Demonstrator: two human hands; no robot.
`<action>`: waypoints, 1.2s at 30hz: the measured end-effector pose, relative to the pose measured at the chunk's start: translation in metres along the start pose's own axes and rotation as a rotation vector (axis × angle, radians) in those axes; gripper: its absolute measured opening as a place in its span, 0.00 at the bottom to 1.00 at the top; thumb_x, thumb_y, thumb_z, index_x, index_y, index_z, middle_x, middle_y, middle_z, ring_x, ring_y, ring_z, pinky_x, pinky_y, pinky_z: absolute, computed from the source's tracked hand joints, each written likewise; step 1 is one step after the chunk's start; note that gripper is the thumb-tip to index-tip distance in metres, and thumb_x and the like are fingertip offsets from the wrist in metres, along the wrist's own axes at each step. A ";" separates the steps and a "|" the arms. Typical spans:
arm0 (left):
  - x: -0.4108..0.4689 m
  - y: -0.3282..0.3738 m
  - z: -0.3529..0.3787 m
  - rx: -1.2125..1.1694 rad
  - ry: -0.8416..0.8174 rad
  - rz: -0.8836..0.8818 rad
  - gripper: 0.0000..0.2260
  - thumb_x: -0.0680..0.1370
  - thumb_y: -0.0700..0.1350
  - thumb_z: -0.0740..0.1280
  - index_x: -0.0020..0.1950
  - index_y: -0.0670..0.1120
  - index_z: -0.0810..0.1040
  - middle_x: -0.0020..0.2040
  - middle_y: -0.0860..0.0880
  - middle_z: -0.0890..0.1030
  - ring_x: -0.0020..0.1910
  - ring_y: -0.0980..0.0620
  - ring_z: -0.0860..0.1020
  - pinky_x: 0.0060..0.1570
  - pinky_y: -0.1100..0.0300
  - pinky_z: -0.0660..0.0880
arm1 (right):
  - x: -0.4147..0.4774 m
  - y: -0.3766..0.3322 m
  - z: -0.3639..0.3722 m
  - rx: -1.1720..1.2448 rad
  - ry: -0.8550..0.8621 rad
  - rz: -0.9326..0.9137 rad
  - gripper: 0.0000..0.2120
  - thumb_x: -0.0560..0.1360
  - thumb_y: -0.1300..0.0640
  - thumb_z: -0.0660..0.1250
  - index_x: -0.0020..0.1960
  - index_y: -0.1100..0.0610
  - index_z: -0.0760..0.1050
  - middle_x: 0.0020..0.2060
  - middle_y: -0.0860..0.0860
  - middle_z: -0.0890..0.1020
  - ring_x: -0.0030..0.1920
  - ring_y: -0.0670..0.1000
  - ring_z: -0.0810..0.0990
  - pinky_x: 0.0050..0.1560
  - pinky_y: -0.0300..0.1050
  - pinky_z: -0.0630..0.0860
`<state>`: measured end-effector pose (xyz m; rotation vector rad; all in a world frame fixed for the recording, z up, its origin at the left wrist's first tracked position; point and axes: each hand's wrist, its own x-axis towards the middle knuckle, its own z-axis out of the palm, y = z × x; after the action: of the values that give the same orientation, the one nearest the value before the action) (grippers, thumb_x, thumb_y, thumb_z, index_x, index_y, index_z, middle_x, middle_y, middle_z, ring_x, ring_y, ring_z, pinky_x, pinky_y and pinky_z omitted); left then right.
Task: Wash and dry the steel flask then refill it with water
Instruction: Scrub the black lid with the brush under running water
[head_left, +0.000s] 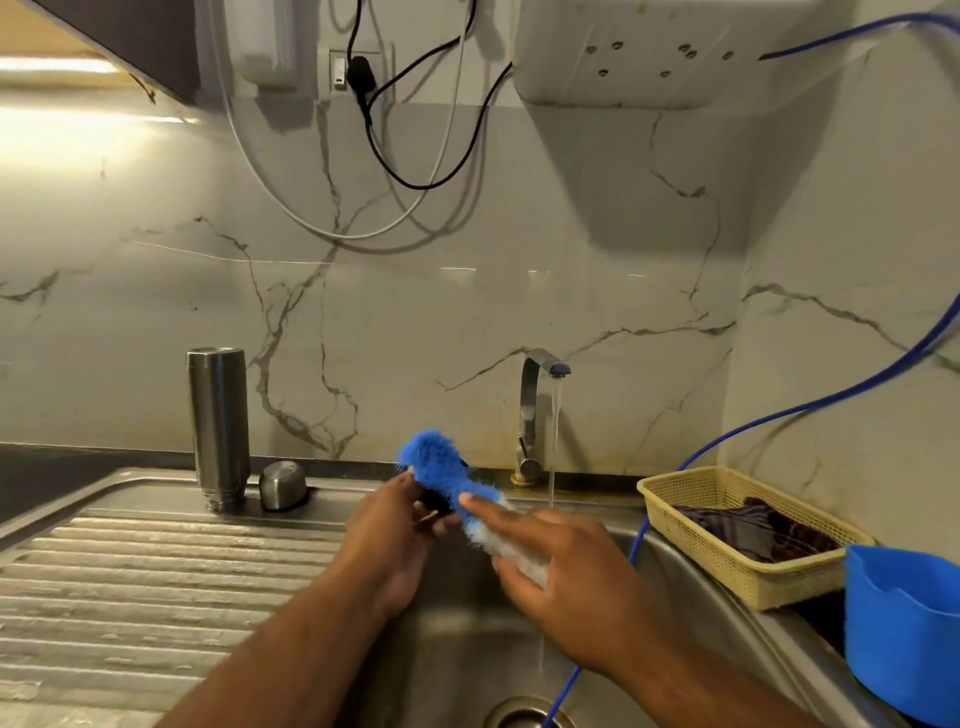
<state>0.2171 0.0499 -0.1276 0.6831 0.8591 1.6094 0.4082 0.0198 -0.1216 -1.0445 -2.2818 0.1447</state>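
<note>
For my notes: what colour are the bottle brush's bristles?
The bottle brush is blue at the tip, white lower down; head view.

The tall brushed-steel flask (218, 423) stands upside down, uncapped, threaded mouth downward, well left of the tap (535, 410), with its rounded steel cap (283, 484) lying just beside it on the tap's side.

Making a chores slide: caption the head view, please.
Left hand and right hand hold a bottle brush over the sink near the running tap; the steel flask stands inverted beside its cap.
</note>
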 end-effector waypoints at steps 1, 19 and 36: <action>-0.001 0.000 0.001 -0.042 0.015 -0.034 0.12 0.85 0.43 0.60 0.60 0.37 0.78 0.52 0.37 0.84 0.48 0.44 0.84 0.43 0.55 0.79 | 0.000 0.001 0.001 -0.033 -0.027 -0.014 0.33 0.82 0.48 0.64 0.69 0.16 0.49 0.50 0.42 0.77 0.49 0.42 0.75 0.50 0.34 0.73; -0.004 0.000 -0.001 0.380 -0.035 0.334 0.18 0.85 0.50 0.53 0.54 0.38 0.75 0.38 0.39 0.74 0.32 0.50 0.68 0.35 0.52 0.67 | -0.009 0.000 -0.019 0.241 0.121 0.020 0.29 0.79 0.55 0.71 0.72 0.31 0.68 0.57 0.33 0.79 0.56 0.33 0.79 0.52 0.25 0.73; -0.003 0.000 -0.003 0.480 -0.017 0.364 0.22 0.87 0.52 0.50 0.49 0.38 0.76 0.33 0.41 0.73 0.31 0.48 0.71 0.35 0.53 0.70 | -0.007 0.001 -0.009 0.164 0.109 -0.001 0.30 0.80 0.54 0.69 0.72 0.28 0.62 0.50 0.33 0.79 0.55 0.34 0.77 0.49 0.25 0.71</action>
<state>0.2153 0.0461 -0.1293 1.2466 1.1750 1.7225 0.4179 0.0141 -0.1184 -0.9430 -2.1339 0.2638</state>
